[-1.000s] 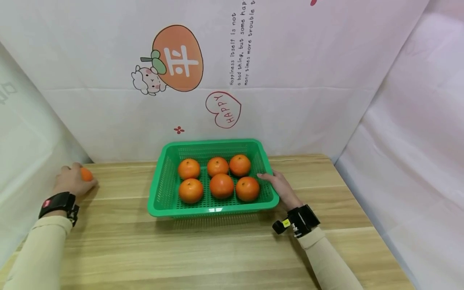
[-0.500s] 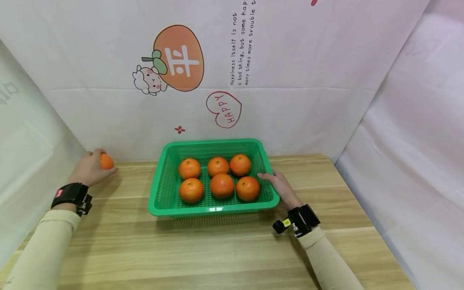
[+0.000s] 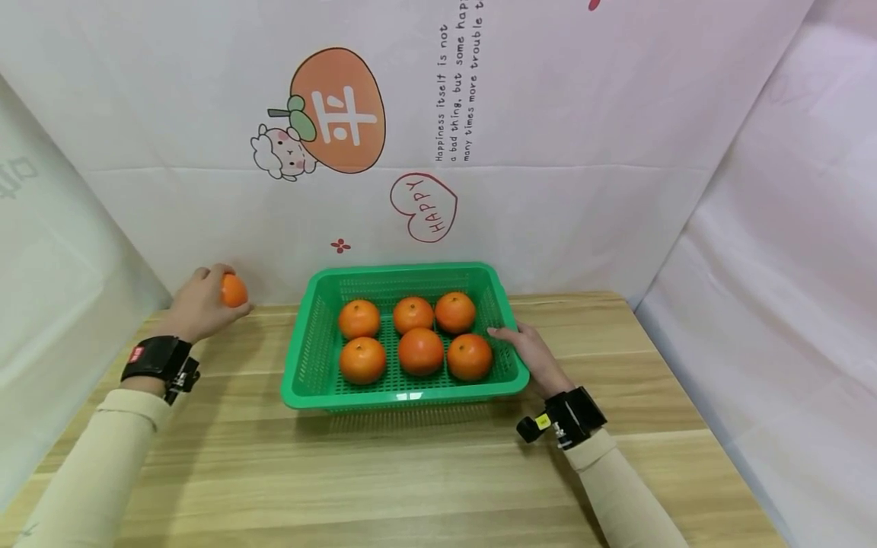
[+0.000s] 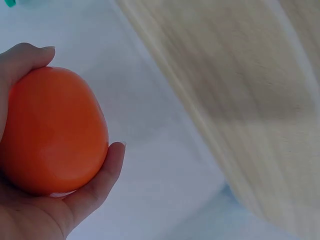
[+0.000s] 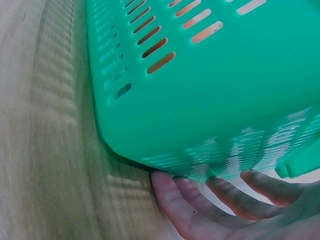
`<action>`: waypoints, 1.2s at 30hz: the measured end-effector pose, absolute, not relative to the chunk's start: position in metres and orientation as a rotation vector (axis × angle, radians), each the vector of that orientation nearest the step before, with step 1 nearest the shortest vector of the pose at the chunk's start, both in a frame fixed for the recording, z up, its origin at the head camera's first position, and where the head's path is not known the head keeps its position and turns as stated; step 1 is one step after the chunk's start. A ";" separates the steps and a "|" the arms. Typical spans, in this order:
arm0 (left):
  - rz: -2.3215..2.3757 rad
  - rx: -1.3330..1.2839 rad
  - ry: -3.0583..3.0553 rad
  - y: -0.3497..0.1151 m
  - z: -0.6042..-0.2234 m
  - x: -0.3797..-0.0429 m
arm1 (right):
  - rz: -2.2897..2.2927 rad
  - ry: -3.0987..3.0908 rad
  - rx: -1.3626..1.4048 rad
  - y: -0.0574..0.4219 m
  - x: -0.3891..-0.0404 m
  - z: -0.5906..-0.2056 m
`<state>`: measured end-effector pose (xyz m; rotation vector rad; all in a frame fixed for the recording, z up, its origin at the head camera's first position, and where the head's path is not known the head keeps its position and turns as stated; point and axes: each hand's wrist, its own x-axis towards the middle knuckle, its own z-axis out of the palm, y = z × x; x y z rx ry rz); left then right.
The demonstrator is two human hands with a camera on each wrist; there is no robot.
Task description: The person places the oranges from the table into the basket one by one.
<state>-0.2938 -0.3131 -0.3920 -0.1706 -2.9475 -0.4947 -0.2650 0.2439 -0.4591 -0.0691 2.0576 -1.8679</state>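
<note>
My left hand holds an orange at the back left of the table, left of the green basket. In the left wrist view that orange lies against the palm, with the thumb and a finger curled round its sides. My right hand grips the right side of the plastic basket, thumb over the rim. From the right wrist view, the fingers press on the outside of the slotted wall near its base. Several oranges sit in two rows inside the basket, toward its right and middle.
The wooden table runs back to a white printed cloth, which hangs upright right behind the basket. White cloth also closes off the right and left sides.
My left hand has carried its orange rightward and toward the back, nearer the basket. The right hand and the basket have stayed in place.
</note>
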 end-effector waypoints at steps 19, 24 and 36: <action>-0.493 -0.382 -2.880 -0.239 -0.346 -0.286 | -1.871 2.042 -0.079 0.244 -0.266 -0.460; -0.456 -0.469 -2.872 -0.215 -0.338 -0.284 | -1.869 2.050 -0.072 0.244 -0.266 -0.460; -0.499 -0.603 -2.880 -0.174 -0.332 -0.280 | -1.867 2.053 -0.069 0.243 -0.266 -0.460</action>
